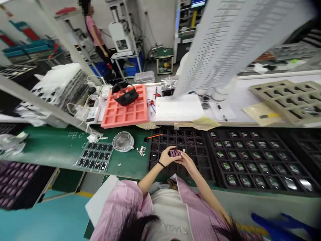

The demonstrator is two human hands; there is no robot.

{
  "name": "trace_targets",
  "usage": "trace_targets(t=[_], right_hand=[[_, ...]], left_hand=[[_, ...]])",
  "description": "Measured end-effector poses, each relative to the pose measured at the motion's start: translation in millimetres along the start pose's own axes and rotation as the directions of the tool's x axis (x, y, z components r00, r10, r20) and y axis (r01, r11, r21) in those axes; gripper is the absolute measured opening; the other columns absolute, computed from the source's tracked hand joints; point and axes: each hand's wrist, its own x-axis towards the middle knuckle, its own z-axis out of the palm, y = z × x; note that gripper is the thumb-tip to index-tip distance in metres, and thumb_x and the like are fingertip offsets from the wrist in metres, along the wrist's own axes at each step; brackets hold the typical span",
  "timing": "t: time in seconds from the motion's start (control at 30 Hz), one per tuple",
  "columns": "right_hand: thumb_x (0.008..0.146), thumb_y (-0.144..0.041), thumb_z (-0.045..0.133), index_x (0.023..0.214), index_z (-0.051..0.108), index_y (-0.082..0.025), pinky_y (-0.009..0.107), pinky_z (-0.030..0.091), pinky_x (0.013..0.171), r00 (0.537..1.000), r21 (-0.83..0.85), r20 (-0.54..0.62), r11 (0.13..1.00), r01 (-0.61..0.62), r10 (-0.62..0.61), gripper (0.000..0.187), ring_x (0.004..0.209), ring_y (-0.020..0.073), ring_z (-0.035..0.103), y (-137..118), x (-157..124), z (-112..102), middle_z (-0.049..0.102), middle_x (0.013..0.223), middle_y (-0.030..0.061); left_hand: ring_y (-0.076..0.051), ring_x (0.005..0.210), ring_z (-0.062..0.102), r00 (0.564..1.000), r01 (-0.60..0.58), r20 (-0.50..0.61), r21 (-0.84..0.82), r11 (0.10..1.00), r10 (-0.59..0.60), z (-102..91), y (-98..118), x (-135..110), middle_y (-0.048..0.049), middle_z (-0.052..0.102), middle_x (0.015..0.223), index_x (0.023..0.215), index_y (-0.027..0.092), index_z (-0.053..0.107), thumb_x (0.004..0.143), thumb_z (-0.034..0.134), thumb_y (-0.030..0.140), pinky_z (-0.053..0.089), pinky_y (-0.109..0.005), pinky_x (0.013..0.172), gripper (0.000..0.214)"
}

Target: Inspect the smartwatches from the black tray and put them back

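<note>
Both my hands meet over a black compartment tray at the bench edge. My left hand and my right hand together pinch a small dark part with a purplish face. Fingers of both hands are curled around it. A black band circles my left wrist. The tray's cells below hold small dark parts.
A second black tray with green-marked parts lies to the right. A small white fan, a flat tray of dark parts and a red tray sit left. Beige trays, papers and a hanging sheet are behind. A person stands far back.
</note>
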Motion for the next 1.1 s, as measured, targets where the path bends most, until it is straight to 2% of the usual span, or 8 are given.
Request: trace_targets(t=[0.13,0.23,0.33,0.43,0.63,0.8,0.97,1.1], right_hand=[[0.086,-0.048,0.057,0.120,0.064,-0.028,0.040,0.058,0.077,0.982,-0.109,0.110,0.980,0.167,-0.155,0.040,0.081,0.0192,0.066,-34,-2,34,0.068,0.094,0.0042],[0.084,-0.047,0.062,0.112,0.070,-0.030,0.041,0.054,0.088,0.904,-0.332,0.137,0.841,0.426,-0.404,0.034,0.098,0.0217,0.063,-57,-1,55,0.064,0.112,0.0061],[0.088,-0.044,0.058,0.107,0.072,-0.032,0.048,0.043,0.103,0.809,-0.436,0.248,0.684,0.584,-0.533,0.027,0.115,0.0251,0.057,-72,0,70,0.064,0.122,0.0051],[0.091,-0.040,0.055,0.107,0.073,-0.032,0.050,0.043,0.103,0.761,-0.412,0.306,0.641,0.648,-0.573,0.025,0.115,0.0246,0.059,-81,0,76,0.068,0.118,0.0037],[0.088,-0.032,0.062,0.100,0.075,-0.031,0.047,0.052,0.094,0.716,-0.426,0.249,0.590,0.686,-0.652,0.018,0.101,0.0236,0.068,-92,-7,78,0.074,0.105,0.0021],[0.091,-0.023,0.055,0.108,0.072,-0.028,0.045,0.053,0.096,0.651,-0.516,0.102,0.519,0.681,-0.753,0.024,0.109,0.0232,0.066,-90,-19,93,0.072,0.110,0.0032],[0.095,-0.018,0.044,0.135,0.052,-0.029,0.049,0.042,0.107,0.579,-0.594,0.191,0.377,0.711,-0.792,0.042,0.128,0.0232,0.051,-85,-27,102,0.059,0.132,0.0031],[0.096,-0.017,0.041,0.145,0.036,-0.030,0.051,0.035,0.112,0.596,-0.623,0.246,0.346,0.701,-0.765,0.051,0.135,0.0227,0.041,-83,-31,104,0.047,0.144,0.0022]], left_hand=[[-0.017,0.088,0.067,0.974,0.160,-0.024,-0.632,0.758,-0.225,-36.3,6,-17,-0.0074,0.070,0.100,0.106,0.014,0.067,0.067,0.080,0.029,0.054,-0.039,0.089,0.043],[-0.014,0.083,0.067,0.960,0.165,-0.003,-0.803,0.573,-0.281,-49.5,13,-28,-0.0069,0.071,0.097,0.104,0.014,0.068,0.072,0.077,0.028,0.055,-0.035,0.085,0.036],[-0.013,0.083,0.067,0.954,0.140,-0.015,-0.862,0.487,-0.301,-52.2,20,-34,-0.0069,0.071,0.097,0.101,0.014,0.069,0.076,0.073,0.025,0.055,-0.032,0.086,0.028],[-0.013,0.082,0.067,0.948,0.145,-0.005,-0.885,0.443,-0.319,-50.3,25,-37,-0.0063,0.071,0.093,0.099,0.013,0.069,0.080,0.070,0.025,0.054,-0.031,0.088,0.022],[-0.012,0.079,0.067,0.948,0.169,0.043,-0.907,0.385,-0.316,-44.5,37,-38,-0.0054,0.071,0.089,0.095,0.012,0.070,0.080,0.069,0.019,0.055,-0.030,0.085,0.017],[-0.012,0.080,0.066,0.951,0.118,0.007,-0.933,0.340,-0.310,-37.0,48,-36,-0.0046,0.071,0.090,0.092,0.013,0.070,0.077,0.073,0.022,0.053,-0.029,0.086,0.018],[-0.011,0.075,0.065,0.946,0.090,-0.021,-0.941,0.326,-0.322,-33.3,55,-36,-0.0034,0.071,0.085,0.087,0.012,0.071,0.072,0.077,0.025,0.055,-0.024,0.074,0.020],[-0.010,0.069,0.065,0.951,0.090,-0.023,-0.934,0.346,-0.309,-34.3,54,-38,-0.0031,0.071,0.082,0.088,0.013,0.071,0.067,0.080,0.026,0.053,-0.019,0.064,0.027]])
